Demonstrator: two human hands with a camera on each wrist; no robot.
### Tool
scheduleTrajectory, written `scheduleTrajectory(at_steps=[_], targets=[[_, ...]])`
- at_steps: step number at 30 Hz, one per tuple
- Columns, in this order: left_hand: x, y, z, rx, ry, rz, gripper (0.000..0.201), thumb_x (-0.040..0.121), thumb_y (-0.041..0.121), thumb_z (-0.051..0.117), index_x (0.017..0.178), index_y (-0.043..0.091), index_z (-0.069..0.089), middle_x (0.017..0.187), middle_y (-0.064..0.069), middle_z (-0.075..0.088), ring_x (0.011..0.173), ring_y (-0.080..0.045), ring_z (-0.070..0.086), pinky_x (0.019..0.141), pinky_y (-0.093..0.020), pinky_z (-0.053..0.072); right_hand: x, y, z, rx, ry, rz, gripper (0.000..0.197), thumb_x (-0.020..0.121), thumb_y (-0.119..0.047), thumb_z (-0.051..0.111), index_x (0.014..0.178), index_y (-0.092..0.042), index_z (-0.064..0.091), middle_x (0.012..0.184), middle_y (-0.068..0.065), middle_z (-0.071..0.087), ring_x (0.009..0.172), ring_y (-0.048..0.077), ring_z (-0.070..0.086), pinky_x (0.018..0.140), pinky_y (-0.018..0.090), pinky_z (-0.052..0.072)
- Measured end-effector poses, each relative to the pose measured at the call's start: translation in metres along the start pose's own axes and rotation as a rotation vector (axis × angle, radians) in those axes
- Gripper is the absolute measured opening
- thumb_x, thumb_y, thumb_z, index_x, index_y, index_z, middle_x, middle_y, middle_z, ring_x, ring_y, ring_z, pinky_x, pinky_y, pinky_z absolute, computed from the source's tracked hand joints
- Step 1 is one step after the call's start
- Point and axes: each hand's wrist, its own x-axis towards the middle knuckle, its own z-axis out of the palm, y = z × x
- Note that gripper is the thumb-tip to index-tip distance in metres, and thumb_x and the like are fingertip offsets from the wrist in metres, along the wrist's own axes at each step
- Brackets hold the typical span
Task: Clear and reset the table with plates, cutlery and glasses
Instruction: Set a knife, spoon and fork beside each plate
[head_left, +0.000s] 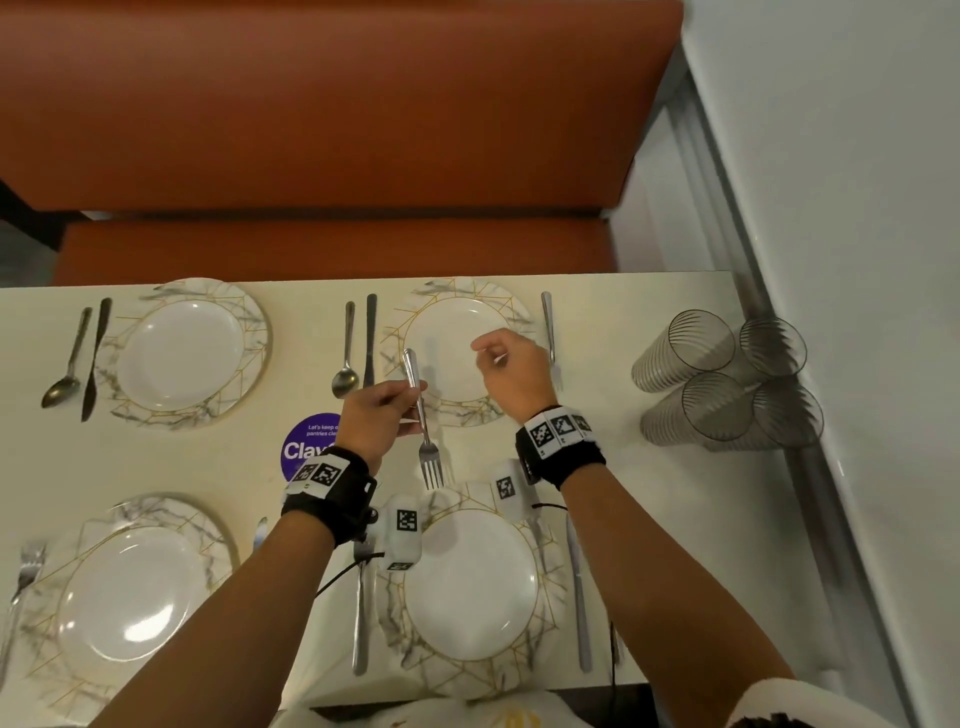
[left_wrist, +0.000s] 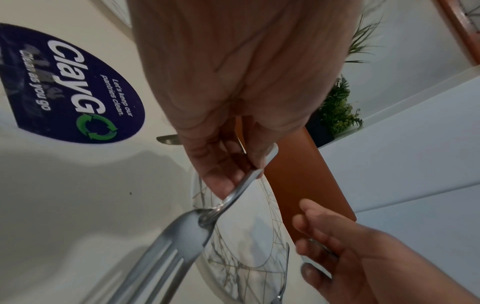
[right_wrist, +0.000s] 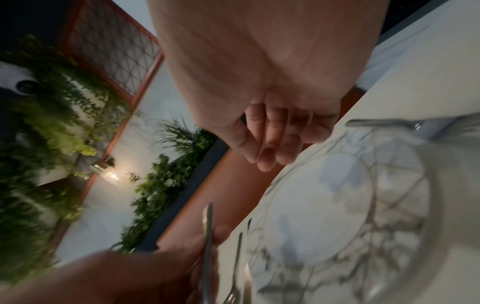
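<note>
Four plates were down on the table (head_left: 597, 332) in the head view, so most of the reset looked done to me. The far right plate (head_left: 457, 332) had a spoon (head_left: 347, 358) and knife (head_left: 370, 338) on one side and another fork (head_left: 549, 332) on the other. The stacked glasses (head_left: 722, 379) were lying on their sides by the wall, so those looked like what's left, plus the fork (head_left: 422, 415) in the air. The left hand (head_left: 374, 415) held that fork mid-handle, tines pointing at the near right plate (head_left: 470, 582), just short of its rim. The right hand (head_left: 511, 371) hovered over the far right plate, loosely curled, nothing in it.

Left wrist view: fingers (left_wrist: 221, 170) pinched around the fork (left_wrist: 233, 195) handle, tines toward the camera, above a plate (left_wrist: 249, 236). The right hand (left_wrist: 345, 253) sat off to the side, relaxed and empty. The purple sticker (left_wrist: 75, 86) was nearby on the table.

Right wrist view was pretty blurry: fingers (right_wrist: 275, 139) hung loosely curled together over the plate (right_wrist: 337, 205), holding nothing. The left hand (right_wrist: 161, 265) showed low down, gripping the fork (right_wrist: 207, 246).
</note>
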Motion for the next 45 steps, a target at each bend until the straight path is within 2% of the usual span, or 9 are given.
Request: scheduleTrajectory(at_steps=[5,10,15,19,24,31,36,40,45], targets=[[-0.01,-0.003,-0.034,-0.06,0.059,0.028,0.011,0.098,0.001,0.065,0.104,0.001,0.074,0.088,-0.014,0.074,0.077,-0.021,0.071,0.076,-0.035,0.065,-0.043,-0.021,0.057,-0.027,-0.233,-0.012,0.015,0.092,-0.021,0.067,0.106,-0.019,0.073,0.094,-0.002,0.073,0.083,0.012,0.068,0.08,0.027,0.056],[-0.016,-0.011,-0.08,-0.114,0.1,0.031,0.006,0.095,0.005,0.07,0.099,0.006,0.075,0.083,-0.015,0.072,0.071,-0.021,0.067,0.075,-0.033,0.064,-0.08,-0.041,0.106,-0.034,-0.339,-0.006,0.018,0.092,-0.022,0.069,0.107,-0.012,0.073,0.099,0.002,0.073,0.088,0.013,0.067,0.072,0.015,0.048],[-0.02,-0.014,-0.135,-0.13,0.084,0.011,0.01,0.094,0.01,0.073,0.103,0.005,0.073,0.085,-0.016,0.078,0.071,-0.024,0.075,0.065,-0.03,0.063,-0.104,-0.068,0.151,-0.046,-0.334,0.019,0.015,0.089,-0.019,0.074,0.103,-0.013,0.073,0.084,-0.004,0.069,0.068,0.0,0.061,0.06,0.004,0.043],[-0.017,-0.018,-0.177,-0.113,0.099,0.036,0.009,0.096,0.007,0.07,0.101,0.0,0.072,0.081,-0.016,0.075,0.061,-0.018,0.072,0.062,-0.027,0.062,-0.118,-0.091,0.186,-0.03,-0.313,0.025,0.014,0.086,-0.021,0.077,0.098,-0.013,0.075,0.083,-0.007,0.069,0.069,-0.006,0.06,0.06,0.001,0.041],[-0.015,-0.021,-0.221,-0.108,0.098,0.067,0.009,0.095,0.006,0.07,0.101,-0.001,0.072,0.083,-0.02,0.071,0.074,-0.03,0.07,0.067,-0.03,0.064,-0.128,-0.111,0.226,-0.039,-0.291,0.014,0.013,0.086,-0.019,0.077,0.097,-0.013,0.076,0.081,-0.009,0.068,0.072,-0.002,0.061,0.066,0.008,0.044],[-0.007,-0.016,-0.263,-0.041,0.138,0.105,0.007,0.094,0.022,0.073,0.094,0.015,0.074,0.085,-0.004,0.076,0.075,-0.018,0.07,0.069,-0.032,0.056,-0.12,-0.136,0.266,-0.056,-0.315,-0.004,0.014,0.085,-0.022,0.077,0.095,-0.012,0.075,0.083,-0.004,0.074,0.07,-0.004,0.064,0.066,0.008,0.044],[0.006,-0.01,-0.279,0.02,0.099,0.096,0.013,0.099,0.025,0.066,0.102,0.014,0.072,0.09,-0.004,0.079,0.074,-0.016,0.069,0.066,-0.03,0.053,-0.091,-0.148,0.276,-0.073,-0.266,-0.016,0.008,0.086,-0.015,0.077,0.093,-0.011,0.075,0.082,-0.002,0.071,0.071,0.0,0.06,0.066,0.006,0.044],[0.018,-0.015,-0.294,0.117,0.059,0.065,0.013,0.1,0.027,0.064,0.101,0.016,0.071,0.09,0.0,0.079,0.073,-0.015,0.07,0.066,-0.03,0.053,-0.054,-0.145,0.279,-0.119,-0.192,0.048,0.006,0.088,-0.013,0.075,0.093,-0.009,0.075,0.085,0.002,0.071,0.074,0.01,0.061,0.072,0.02,0.048],[0.029,-0.028,-0.308,0.268,0.017,0.082,0.011,0.098,0.016,0.063,0.1,0.016,0.073,0.089,-0.002,0.078,0.076,-0.016,0.071,0.056,-0.012,0.048,-0.01,-0.135,0.282,-0.234,-0.112,0.157,0.009,0.091,-0.006,0.068,0.093,-0.008,0.076,0.092,0.002,0.074,0.079,0.011,0.063,0.059,0.01,0.042]])
